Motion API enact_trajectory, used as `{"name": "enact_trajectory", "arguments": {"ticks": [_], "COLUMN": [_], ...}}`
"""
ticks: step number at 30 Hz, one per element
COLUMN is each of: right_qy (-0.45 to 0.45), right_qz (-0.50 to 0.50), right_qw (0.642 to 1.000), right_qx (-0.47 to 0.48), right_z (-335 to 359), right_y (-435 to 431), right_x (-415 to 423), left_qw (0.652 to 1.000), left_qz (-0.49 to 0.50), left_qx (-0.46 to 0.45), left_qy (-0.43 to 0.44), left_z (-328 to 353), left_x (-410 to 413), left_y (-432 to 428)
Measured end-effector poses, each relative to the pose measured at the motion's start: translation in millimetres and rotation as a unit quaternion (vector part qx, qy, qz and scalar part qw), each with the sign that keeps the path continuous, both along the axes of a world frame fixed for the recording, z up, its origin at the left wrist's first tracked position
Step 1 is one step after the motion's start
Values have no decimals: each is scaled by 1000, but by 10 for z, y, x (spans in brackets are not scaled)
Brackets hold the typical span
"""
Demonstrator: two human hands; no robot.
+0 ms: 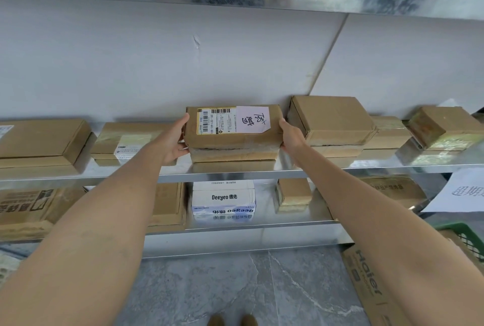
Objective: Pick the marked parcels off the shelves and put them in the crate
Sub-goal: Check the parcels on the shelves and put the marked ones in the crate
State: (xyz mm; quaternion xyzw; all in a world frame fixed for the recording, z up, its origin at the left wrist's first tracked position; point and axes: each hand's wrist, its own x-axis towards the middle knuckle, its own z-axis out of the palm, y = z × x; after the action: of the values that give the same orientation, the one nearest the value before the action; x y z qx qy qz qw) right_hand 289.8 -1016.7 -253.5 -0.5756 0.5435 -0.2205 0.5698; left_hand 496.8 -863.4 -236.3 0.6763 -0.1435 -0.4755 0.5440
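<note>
Item 1, nearest us: our two bare forearms, left [86,234] and right [392,226], stretched up and forward to the middle shelf [222,176].

Item 2: left grip [171,142], clamped on the left end of the marked parcel [233,139]. The thumb lies along the top edge and the fingers curl under the end.

Item 3: marked parcel, held between both grips at the centre of the middle shelf, close to the back wall.
- Brown cardboard, oblong, with clear tape across the front face.
- The top carries a yellow-bordered shipping label [213,121] with barcodes.
- Just right of the label is a pale paper slip [252,119] with handwritten characters.
- A taped lower layer shows beneath; we cannot tell whether it is a separate package.

Item 4: right grip [290,137], clamped on the parcel's right end, just beside a plain brown box [332,118].

Item 5: white box [224,198] printed Deeyeo, on the lower shelf below the parcel.

Item 6: green crate [463,234], at the far right edge and well apart from the parcel, partly behind our right forearm.
</note>
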Motion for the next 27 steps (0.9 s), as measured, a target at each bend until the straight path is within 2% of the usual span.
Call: {"name": "enact_trajectory", "arguments": {"ticks": [9, 17, 20, 27], "right_qy": [-49, -92, -113, -199], "right_qz": [-33, -64, -77, -153], "right_qw": [998, 992, 989, 967], "right_qx": [-22, 61, 62, 46], "right_z": [178, -59, -130, -234], "right_y": [268, 994, 1190, 1468], "right_x": [-227, -725, -940, -1716], "left_qw": [999, 999, 999, 986], "left_qz": [-22, -18, -30, -150], "left_qx": [-41, -33, -18, -28], "left_qy": [-19, 23, 32, 61], "left_z": [76, 21, -11, -157], "left_x": [-165, -446, -622, -1185], "left_y": [36, 671, 766, 535]}}
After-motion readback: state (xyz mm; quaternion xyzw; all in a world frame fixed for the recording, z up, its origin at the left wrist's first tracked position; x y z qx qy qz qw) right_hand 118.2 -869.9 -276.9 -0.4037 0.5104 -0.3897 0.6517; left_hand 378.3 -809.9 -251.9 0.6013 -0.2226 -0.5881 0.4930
